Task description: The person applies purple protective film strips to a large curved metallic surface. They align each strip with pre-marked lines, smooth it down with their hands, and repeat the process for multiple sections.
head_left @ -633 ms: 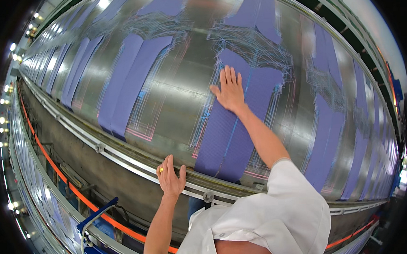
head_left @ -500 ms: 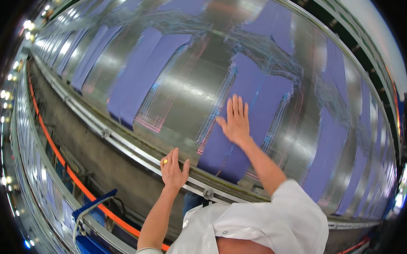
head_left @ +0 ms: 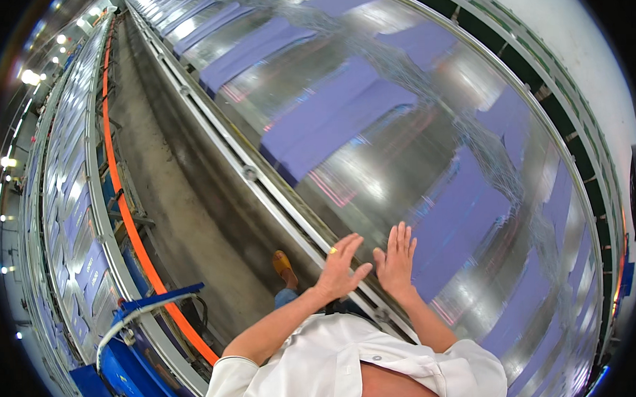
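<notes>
Both hands are close together over the near edge of a long shiny metal table. My left hand, a yellow ring on one finger, is above the metal edge rail, fingers stretched out and holding nothing. My right hand is just inside the rail with its fingers extended, beside the left border of a flat purple fabric piece. Whether it touches the table I cannot tell. Another purple fabric panel lies farther along the table. Layered blue and pink outlines mark the metal around the pieces.
Left of the rail runs a floor aisle, where a foot in a yellow-brown shoe shows. Across it, an orange strip borders a second table with purple pieces. Blue equipment with a pale hose stands at lower left.
My right hand has come off the purple fabric piece toward the table's near edge. Both hands are now closer together. The view has turned and shifted along the table; a foot now shows.
</notes>
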Demonstrator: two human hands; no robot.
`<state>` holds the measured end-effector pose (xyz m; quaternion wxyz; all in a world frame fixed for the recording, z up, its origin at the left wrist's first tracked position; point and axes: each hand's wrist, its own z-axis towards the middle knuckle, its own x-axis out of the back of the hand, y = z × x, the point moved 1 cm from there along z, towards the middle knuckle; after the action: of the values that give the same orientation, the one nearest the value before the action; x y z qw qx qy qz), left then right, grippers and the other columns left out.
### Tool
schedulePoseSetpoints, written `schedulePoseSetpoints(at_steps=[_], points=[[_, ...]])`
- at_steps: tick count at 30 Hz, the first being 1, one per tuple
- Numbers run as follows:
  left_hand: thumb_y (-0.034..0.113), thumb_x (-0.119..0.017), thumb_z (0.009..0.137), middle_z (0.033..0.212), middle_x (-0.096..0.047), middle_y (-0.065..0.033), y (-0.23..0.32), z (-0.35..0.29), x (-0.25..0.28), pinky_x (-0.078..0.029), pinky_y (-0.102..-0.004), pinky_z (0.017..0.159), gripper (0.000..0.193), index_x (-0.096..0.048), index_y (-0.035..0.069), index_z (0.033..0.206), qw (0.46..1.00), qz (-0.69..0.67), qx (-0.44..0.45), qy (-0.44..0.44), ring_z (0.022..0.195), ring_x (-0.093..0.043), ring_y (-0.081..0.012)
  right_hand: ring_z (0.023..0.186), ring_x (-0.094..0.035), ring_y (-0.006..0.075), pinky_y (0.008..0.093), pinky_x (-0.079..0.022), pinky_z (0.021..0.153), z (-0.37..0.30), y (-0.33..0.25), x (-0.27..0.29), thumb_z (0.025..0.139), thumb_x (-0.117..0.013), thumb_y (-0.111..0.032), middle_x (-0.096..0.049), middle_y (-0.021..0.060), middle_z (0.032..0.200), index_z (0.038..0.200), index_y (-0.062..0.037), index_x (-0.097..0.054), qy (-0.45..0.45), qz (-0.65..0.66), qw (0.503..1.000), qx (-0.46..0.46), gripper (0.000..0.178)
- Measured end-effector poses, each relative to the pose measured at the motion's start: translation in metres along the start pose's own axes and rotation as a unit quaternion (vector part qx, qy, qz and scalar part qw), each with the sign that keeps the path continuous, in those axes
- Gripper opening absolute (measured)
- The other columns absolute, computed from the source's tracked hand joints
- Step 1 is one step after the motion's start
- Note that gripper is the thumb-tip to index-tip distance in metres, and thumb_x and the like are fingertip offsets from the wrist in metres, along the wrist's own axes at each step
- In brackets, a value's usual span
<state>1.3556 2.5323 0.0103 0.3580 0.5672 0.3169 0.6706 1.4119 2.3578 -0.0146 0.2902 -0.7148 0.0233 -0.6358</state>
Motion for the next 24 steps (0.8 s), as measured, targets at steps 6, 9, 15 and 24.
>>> schedulePoseSetpoints(at_steps=[6,9,15,24], points=[[0.014,-0.072,0.086,0.138,-0.050,-0.0207,-0.043,0.010,0.099,-0.040,-0.0468,0.106,0.061,-0.045,0.003,0.139,0.995,-0.045,-0.056,0.066,0.127,-0.048,-0.0392,0.149,-0.013,0.0448,0.0575,-0.011,0.120,0.145,-0.101,-0.044,0.102,-0.043,-0.045,-0.019,0.0268,0.160,0.151,0.0067,-0.025,0.044,0.035,0.998,0.031,0.073],[0.014,-0.072,0.086,0.136,-0.052,-0.0211,-0.069,0.027,0.159,-0.041,-0.0466,0.105,0.058,-0.048,0.001,0.137,0.994,0.006,-0.042,0.100,0.125,-0.050,-0.0398,0.150,-0.012,0.0436,0.0558,-0.010,0.120,0.218,-0.142,-0.075,0.102,-0.041,-0.048,-0.018,0.0257,0.161,0.151,0.0060,-0.025,0.036,0.027,0.998,0.039,0.074],[0.012,-0.072,0.085,0.133,-0.053,-0.0231,-0.120,0.083,0.226,-0.040,-0.0467,0.106,0.058,-0.047,-0.002,0.136,0.991,0.051,-0.053,0.112,0.125,-0.049,-0.0414,0.151,-0.009,0.0420,0.0530,-0.007,0.122,0.298,-0.147,-0.115,0.101,-0.040,-0.054,-0.015,0.0273,0.161,0.152,0.0083,-0.022,0.050,-0.075,0.996,-0.011,0.083],[0.015,-0.069,0.088,0.137,-0.049,-0.0245,-0.211,0.204,0.277,-0.038,-0.0488,0.106,0.058,-0.046,-0.001,0.139,0.974,0.201,-0.076,0.070,0.127,-0.046,-0.0423,0.152,-0.007,0.0391,0.0520,-0.007,0.122,0.383,-0.102,-0.080,0.099,-0.038,-0.057,-0.012,0.0256,0.162,0.154,0.0072,-0.018,0.077,-0.111,0.983,-0.124,0.087]])
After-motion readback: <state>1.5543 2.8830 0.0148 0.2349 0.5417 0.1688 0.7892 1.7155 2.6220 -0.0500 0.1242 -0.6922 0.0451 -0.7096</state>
